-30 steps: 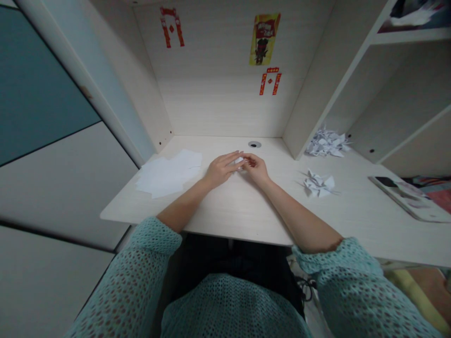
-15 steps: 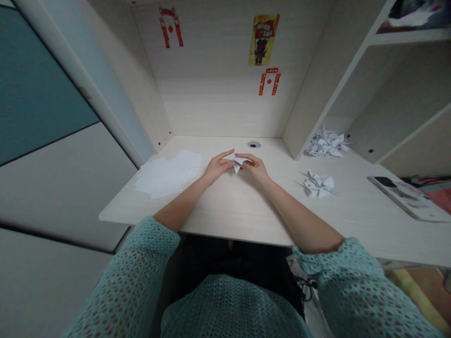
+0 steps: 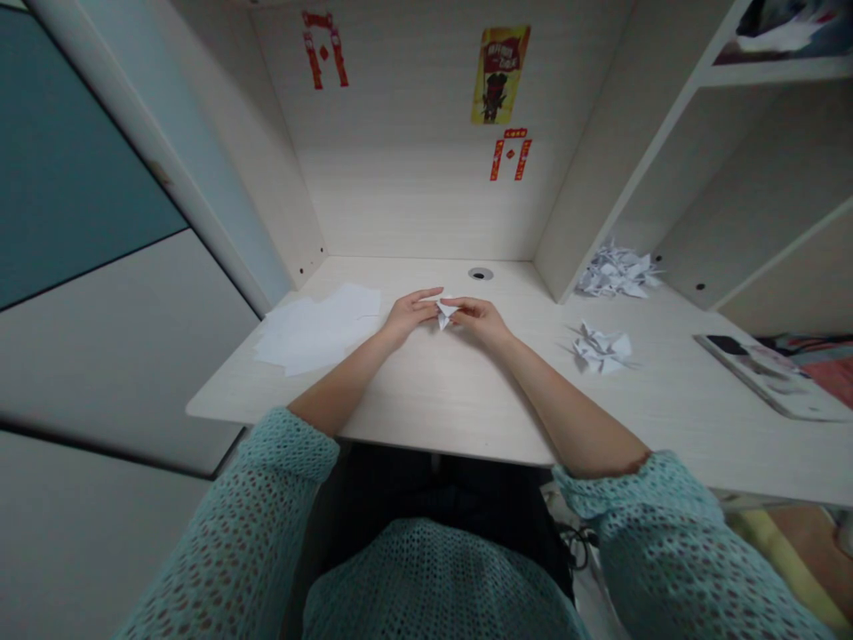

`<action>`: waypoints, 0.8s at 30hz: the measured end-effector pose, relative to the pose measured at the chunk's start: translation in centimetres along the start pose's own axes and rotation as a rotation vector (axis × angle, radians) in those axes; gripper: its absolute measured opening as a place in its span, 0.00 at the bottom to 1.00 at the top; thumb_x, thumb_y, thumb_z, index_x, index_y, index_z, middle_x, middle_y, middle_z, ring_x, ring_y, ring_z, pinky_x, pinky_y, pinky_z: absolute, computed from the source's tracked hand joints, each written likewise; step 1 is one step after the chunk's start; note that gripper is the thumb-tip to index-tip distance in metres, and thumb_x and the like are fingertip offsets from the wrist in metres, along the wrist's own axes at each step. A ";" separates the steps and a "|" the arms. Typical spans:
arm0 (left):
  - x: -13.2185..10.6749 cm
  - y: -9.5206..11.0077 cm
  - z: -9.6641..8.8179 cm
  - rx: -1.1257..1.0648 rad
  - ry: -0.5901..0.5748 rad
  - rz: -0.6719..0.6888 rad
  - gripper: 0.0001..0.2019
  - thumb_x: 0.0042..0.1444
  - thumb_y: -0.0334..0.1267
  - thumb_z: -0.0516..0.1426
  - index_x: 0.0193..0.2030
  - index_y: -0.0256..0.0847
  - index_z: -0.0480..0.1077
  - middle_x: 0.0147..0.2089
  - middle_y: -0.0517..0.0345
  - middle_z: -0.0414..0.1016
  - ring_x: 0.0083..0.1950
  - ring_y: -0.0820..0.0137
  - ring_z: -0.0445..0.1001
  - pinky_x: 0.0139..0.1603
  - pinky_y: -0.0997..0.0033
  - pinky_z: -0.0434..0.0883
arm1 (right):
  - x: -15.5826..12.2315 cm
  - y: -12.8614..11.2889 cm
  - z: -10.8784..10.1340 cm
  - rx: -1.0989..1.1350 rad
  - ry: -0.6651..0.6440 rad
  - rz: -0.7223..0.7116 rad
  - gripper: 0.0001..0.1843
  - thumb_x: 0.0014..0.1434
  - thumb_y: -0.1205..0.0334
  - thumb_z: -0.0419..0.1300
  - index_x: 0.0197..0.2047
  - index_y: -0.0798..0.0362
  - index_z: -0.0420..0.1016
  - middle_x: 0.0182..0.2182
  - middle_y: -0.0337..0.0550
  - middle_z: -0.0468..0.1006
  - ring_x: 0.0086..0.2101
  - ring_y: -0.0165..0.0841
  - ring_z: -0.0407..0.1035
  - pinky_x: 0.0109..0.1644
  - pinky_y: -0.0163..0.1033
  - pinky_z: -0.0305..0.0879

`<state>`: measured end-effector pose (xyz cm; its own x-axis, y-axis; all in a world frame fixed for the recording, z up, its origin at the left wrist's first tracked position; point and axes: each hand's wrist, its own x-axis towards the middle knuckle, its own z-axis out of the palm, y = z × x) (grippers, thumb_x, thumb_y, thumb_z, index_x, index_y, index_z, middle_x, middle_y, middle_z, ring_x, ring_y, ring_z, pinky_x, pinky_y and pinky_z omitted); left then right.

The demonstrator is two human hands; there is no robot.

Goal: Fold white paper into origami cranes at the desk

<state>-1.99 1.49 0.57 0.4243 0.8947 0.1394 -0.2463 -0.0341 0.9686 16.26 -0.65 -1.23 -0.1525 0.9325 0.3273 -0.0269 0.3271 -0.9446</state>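
Note:
Between my two hands, over the middle of the desk, is a small piece of folded white paper (image 3: pixel 444 315) with a point facing down toward me. My left hand (image 3: pixel 408 317) grips its left side, with the index finger stretched out above it. On the other side my right hand (image 3: pixel 481 317) pinches the paper between thumb and fingers. The fingertips partly cover the paper, so its full shape is hidden. To the left lie flat white paper sheets (image 3: pixel 320 329), overlapping one another. A small pile of folded paper pieces (image 3: pixel 601 348) rests to the right.
A larger heap of folded white paper (image 3: pixel 618 270) sits at the back right, beside the upright panel (image 3: pixel 579 160). A phone-shaped flat object (image 3: pixel 766 375) lies at the right. A round cable hole (image 3: pixel 480 274) is at the desk's back edge.
My right hand's fingers have come down and closed over the folded paper, which has shifted slightly left. My left index finger has lowered a little.

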 end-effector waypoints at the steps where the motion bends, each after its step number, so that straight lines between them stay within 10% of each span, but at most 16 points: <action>1: -0.1 0.0 0.1 -0.008 0.003 -0.008 0.30 0.41 0.36 0.68 0.54 0.36 0.71 0.41 0.48 0.80 0.39 0.69 0.78 0.51 0.65 0.70 | 0.0 0.0 0.0 0.007 -0.006 0.008 0.18 0.45 0.56 0.68 0.41 0.49 0.81 0.41 0.44 0.81 0.36 0.34 0.72 0.42 0.41 0.68; 14: -0.3 0.1 0.2 0.038 -0.019 -0.063 0.29 0.41 0.35 0.67 0.54 0.35 0.71 0.36 0.52 0.81 0.35 0.71 0.78 0.51 0.64 0.70 | -0.1 0.1 -0.3 -0.077 -0.158 -0.009 0.22 0.48 0.57 0.65 0.48 0.52 0.77 0.28 0.38 0.77 0.26 0.28 0.65 0.35 0.37 0.62; 24: -0.1 -0.2 -0.1 -0.013 0.010 -0.097 0.25 0.43 0.35 0.67 0.51 0.36 0.73 0.42 0.48 0.80 0.41 0.68 0.78 0.53 0.63 0.70 | 0.0 0.2 -0.1 -0.047 -0.145 -0.006 0.23 0.47 0.53 0.66 0.47 0.51 0.77 0.36 0.43 0.80 0.30 0.30 0.69 0.38 0.38 0.65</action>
<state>-2.04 1.41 0.33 0.4381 0.8979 0.0434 -0.2159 0.0583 0.9747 16.39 -0.56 -1.45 -0.2941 0.8998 0.3222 0.0174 0.3421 -0.9395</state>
